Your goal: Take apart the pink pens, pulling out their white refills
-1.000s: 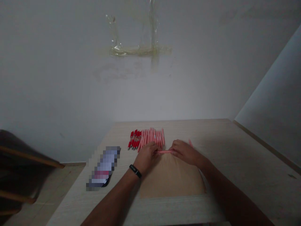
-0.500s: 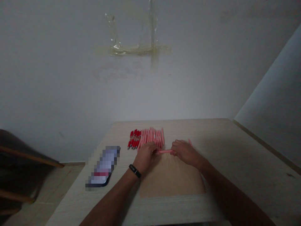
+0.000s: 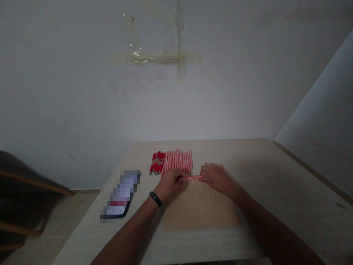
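My left hand [image 3: 173, 180] and my right hand [image 3: 213, 173] grip a slim pink pen [image 3: 193, 178] by its two ends, holding it crosswise over the far edge of a brown paper sheet [image 3: 201, 209]. Fingers of both hands are closed around it. Just beyond my left hand lies a row of several pink pens [image 3: 179, 159], side by side. Left of them are several short red pens [image 3: 157, 163] with greyish ends, in two rows. Part of another pink pen [image 3: 223, 166] shows behind my right hand; the rest of it is hidden.
A phone [image 3: 121, 195], its screen blurred out, lies at the left of the pale wooden table [image 3: 248, 154]. The wall [image 3: 220, 92] with yellowed tape [image 3: 157, 59] rises behind the table. Dark furniture with wooden bars [image 3: 27, 206] stands at the far left.
My left wrist has shifted slightly left. The pink pen is still between both hands, with its left end a touch lower. The other objects have kept their places.
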Tool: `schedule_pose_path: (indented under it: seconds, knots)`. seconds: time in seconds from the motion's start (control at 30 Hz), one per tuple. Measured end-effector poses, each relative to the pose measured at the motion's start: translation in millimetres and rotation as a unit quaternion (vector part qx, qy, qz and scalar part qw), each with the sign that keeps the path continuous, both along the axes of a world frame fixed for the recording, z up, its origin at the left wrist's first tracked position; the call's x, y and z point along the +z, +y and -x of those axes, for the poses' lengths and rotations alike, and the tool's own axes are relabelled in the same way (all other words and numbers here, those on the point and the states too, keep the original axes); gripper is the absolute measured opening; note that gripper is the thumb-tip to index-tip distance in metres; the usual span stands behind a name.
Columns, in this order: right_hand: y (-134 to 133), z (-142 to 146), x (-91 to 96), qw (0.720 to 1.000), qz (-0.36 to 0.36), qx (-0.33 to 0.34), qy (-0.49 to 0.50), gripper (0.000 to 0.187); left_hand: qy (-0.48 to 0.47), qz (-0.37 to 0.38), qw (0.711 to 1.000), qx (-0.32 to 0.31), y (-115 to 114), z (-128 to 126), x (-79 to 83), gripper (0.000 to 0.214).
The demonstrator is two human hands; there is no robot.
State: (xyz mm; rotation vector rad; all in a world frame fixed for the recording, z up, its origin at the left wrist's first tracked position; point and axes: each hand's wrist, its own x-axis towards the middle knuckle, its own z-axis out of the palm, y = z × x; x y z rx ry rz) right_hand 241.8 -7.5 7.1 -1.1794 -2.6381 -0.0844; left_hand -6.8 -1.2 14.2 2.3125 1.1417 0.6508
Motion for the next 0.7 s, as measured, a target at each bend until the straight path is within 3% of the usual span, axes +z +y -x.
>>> schedule_pose_path:
  seconds: [0.33, 0.7]
  knots:
    - [-2.9, -3.3, 6.3, 0.994, 0.059, 0.037, 0.078, 0.032, 0.02, -0.022, 0.998, 0.046, 0.8, -2.9, -8.8, 0.01]
    - [-1.8, -2.5, 8.5, 0.992, 0.076, 0.031, 0.1, 0.03, 0.054, -0.023, 0.997, 0.047, -5.3, -2.8, -1.5, 0.007]
